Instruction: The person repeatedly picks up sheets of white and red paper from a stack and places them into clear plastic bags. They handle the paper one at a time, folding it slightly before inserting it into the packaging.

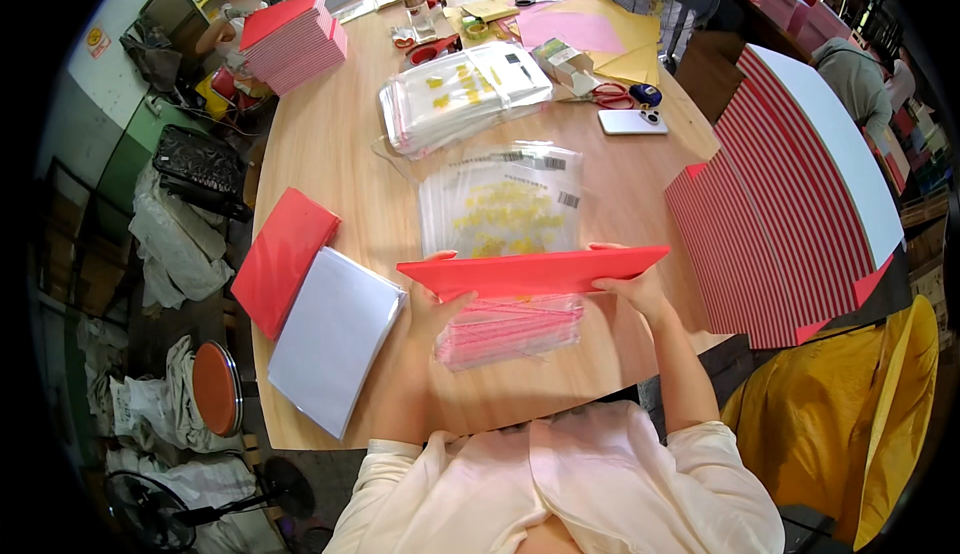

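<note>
Between my two hands is a flat red pack of paper point(535, 274), tilted so that it shows as a narrow band. My left hand point(437, 301) grips its left end and my right hand point(638, 286) its right end, thumbs toward me. Below it on the table lies a stack of clear plastic bags point(500, 194) with yellow print and pink edges; the pack hides the stack's middle. To my left a white paper pack point(338, 339) leans partly against or over a red paper pack point(285, 254); which, I cannot tell.
A tall red-and-white striped stack point(790, 204) stands at the right, another point(295, 44) at the far left. Further back are more plastic bags point(460, 94), red scissors point(610, 96), a white phone point(632, 122) and a tape measure point(645, 95). A stool point(215, 389) stands left of the table.
</note>
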Action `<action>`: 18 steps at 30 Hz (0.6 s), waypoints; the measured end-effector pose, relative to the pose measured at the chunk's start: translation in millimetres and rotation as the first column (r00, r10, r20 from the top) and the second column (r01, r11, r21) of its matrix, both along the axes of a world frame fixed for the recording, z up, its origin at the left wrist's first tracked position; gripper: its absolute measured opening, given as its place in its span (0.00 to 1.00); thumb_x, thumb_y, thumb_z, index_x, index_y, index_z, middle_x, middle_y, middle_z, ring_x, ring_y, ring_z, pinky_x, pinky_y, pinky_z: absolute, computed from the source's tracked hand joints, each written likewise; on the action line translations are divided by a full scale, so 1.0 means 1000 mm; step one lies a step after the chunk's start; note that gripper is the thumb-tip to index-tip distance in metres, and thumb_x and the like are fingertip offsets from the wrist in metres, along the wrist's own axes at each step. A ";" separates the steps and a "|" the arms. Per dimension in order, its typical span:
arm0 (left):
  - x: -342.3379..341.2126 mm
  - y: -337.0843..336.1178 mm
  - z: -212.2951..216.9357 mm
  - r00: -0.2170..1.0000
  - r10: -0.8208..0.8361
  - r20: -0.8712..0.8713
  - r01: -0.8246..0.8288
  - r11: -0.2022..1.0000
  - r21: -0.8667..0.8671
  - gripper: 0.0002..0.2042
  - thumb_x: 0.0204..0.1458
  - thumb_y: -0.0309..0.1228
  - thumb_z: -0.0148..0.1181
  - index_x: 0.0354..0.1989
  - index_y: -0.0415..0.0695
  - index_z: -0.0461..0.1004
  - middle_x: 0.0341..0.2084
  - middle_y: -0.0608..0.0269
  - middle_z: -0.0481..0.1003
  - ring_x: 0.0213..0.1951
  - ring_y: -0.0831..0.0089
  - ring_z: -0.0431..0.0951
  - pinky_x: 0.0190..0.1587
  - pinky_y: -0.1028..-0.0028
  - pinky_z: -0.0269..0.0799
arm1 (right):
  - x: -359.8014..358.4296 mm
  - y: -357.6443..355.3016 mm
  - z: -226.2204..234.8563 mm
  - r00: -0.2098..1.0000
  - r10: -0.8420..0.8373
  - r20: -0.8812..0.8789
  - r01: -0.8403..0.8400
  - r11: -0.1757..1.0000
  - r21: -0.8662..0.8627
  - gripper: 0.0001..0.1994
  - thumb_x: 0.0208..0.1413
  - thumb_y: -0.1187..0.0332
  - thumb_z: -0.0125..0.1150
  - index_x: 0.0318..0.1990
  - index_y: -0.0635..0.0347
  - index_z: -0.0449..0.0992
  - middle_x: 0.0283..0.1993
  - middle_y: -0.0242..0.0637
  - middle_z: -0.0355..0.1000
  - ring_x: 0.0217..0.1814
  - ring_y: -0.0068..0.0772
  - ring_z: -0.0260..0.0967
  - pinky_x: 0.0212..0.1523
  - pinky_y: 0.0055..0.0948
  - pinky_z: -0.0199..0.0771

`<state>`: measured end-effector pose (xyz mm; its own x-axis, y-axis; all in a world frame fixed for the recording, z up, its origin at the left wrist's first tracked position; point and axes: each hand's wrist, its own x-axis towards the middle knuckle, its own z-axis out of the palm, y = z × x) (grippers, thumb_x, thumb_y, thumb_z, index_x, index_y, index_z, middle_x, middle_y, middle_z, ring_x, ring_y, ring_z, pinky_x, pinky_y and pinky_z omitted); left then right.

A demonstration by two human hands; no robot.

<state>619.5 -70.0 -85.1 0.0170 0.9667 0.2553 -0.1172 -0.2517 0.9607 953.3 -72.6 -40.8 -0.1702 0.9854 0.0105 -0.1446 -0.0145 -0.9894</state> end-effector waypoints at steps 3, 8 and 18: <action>-0.001 0.002 -0.005 0.993 0.033 -0.113 -0.037 0.999 -0.026 0.23 0.39 0.16 0.71 0.47 0.36 0.73 0.36 0.63 0.78 0.41 0.75 0.79 0.46 0.75 0.76 | 0.013 0.004 -0.018 0.982 0.034 0.187 -0.068 0.982 0.176 0.15 0.46 0.82 0.68 0.44 0.67 0.79 0.39 0.37 0.79 0.40 0.22 0.75 0.40 0.24 0.79; 0.010 0.002 0.010 0.998 0.047 -0.050 -0.048 0.999 -0.026 0.18 0.40 0.17 0.72 0.41 0.36 0.76 0.35 0.62 0.80 0.39 0.76 0.79 0.44 0.76 0.76 | 0.015 0.000 -0.017 0.992 -0.004 0.124 -0.007 0.996 0.085 0.10 0.48 0.80 0.68 0.40 0.68 0.81 0.36 0.38 0.80 0.38 0.23 0.76 0.40 0.24 0.78; -0.013 0.032 0.010 0.362 -0.059 -0.930 0.421 0.901 0.107 0.23 0.55 0.39 0.59 0.58 0.45 0.69 0.61 0.48 0.65 0.65 0.60 0.62 0.66 0.60 0.56 | 0.072 -0.044 -0.009 0.909 -0.368 0.196 0.333 0.924 0.187 0.09 0.53 0.77 0.65 0.42 0.68 0.80 0.37 0.33 0.79 0.38 0.22 0.74 0.43 0.21 0.73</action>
<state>606.7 -38.2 -74.6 0.6254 0.7600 0.1769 0.6508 -0.6331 0.4191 1025.4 -116.9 -50.0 0.1712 0.9720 0.1610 0.1110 0.1433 -0.9834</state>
